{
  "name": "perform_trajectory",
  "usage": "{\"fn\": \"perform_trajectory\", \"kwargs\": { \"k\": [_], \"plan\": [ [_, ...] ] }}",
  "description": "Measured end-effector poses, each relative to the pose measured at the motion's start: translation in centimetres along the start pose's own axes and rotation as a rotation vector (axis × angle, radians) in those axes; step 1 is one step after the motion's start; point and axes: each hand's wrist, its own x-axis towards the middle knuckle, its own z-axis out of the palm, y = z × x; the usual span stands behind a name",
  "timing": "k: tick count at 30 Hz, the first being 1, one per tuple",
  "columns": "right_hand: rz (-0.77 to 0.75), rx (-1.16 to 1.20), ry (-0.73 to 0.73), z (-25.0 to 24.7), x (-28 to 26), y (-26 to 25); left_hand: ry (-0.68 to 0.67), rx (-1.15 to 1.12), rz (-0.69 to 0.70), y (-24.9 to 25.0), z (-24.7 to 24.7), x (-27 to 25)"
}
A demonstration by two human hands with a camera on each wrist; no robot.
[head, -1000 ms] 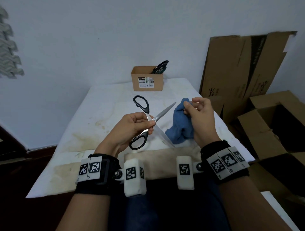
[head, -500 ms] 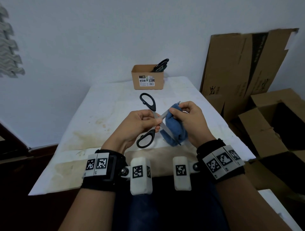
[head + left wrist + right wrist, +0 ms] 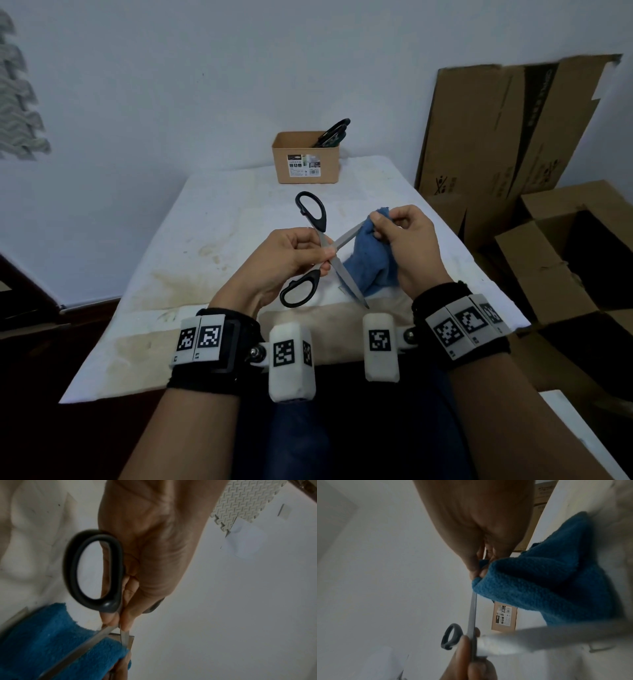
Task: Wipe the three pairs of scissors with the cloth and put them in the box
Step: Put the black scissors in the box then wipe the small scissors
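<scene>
Black-handled scissors (image 3: 320, 251) with their blades spread wide are held above the table by my left hand (image 3: 291, 260), which pinches them at the pivot. In the left wrist view one handle loop (image 3: 94, 572) lies beside the palm. My right hand (image 3: 397, 236) grips the blue cloth (image 3: 368, 267) and wraps it round the outer part of the upper blade (image 3: 347, 236). The right wrist view shows that blade (image 3: 472, 609) running into the cloth (image 3: 547, 585). At the far edge stands the small cardboard box (image 3: 306, 159) with other black-handled scissors (image 3: 332, 133) sticking out of it.
The table (image 3: 219, 226) has a stained white cover. Flattened cardboard (image 3: 507, 126) leans on the wall to the right, and open cartons (image 3: 561, 253) stand beside the table's right edge. A white wall rises close behind the box.
My right hand brought the cloth onto the upper blade, then slid it outward toward the tip. The left hand and scissors rose slightly and shifted toward the middle.
</scene>
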Motion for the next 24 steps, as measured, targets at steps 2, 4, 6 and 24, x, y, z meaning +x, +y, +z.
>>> {"fn": "perform_trajectory", "kwargs": {
  "k": [2,4,6,24],
  "plan": [
    [0.017,-0.003,0.029,-0.6,0.6,0.2,0.018,0.001,0.0,0.1,-0.3,0.1],
    [0.03,-0.018,0.079,-1.2,1.2,0.3,0.05,-0.03,0.017,0.5,-0.8,0.2],
    [0.048,-0.007,0.104,-1.5,1.5,0.6,0.104,-0.046,0.049,1.3,-1.4,0.3],
    [0.137,-0.1,-0.247,0.9,-1.1,-2.9,0.359,1.129,0.514,2.7,-1.7,3.6]
  ]
}}
